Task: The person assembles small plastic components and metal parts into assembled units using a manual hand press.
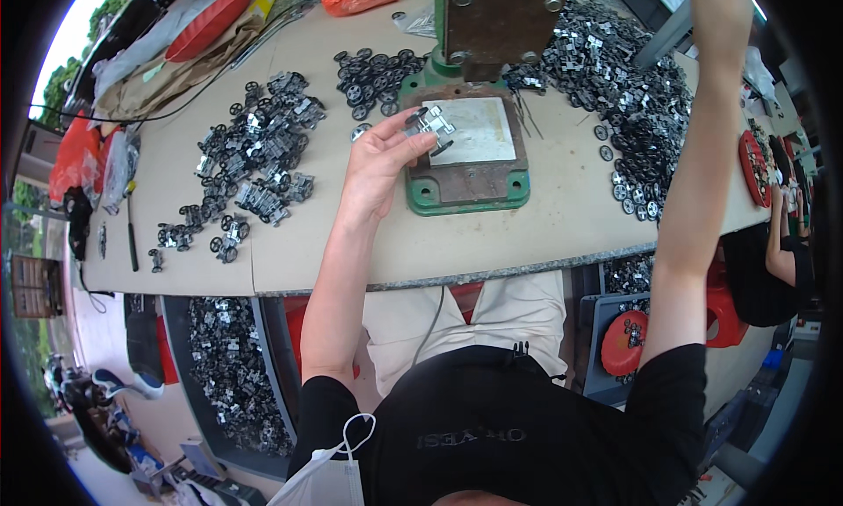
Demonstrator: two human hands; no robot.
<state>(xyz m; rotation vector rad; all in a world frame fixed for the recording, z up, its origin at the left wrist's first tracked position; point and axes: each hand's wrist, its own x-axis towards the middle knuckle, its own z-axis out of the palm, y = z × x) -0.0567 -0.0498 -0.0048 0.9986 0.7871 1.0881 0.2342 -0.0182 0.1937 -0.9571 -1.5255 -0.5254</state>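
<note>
One green press [465, 194], three heaps of wheeled parts [255, 155], two red stools [724, 317].

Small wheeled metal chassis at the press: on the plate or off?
On: the small wheeled metal chassis rests at the grey plate's left edge, left hand fingers holding it.

Head fisheye, looking down at workbench [562, 234], probably close.

The right hand [722, 14] runs past the top edge, so its grip is hidden. The press [496, 19] is cut off above; the small metal parts [615, 76] blur together.
</note>
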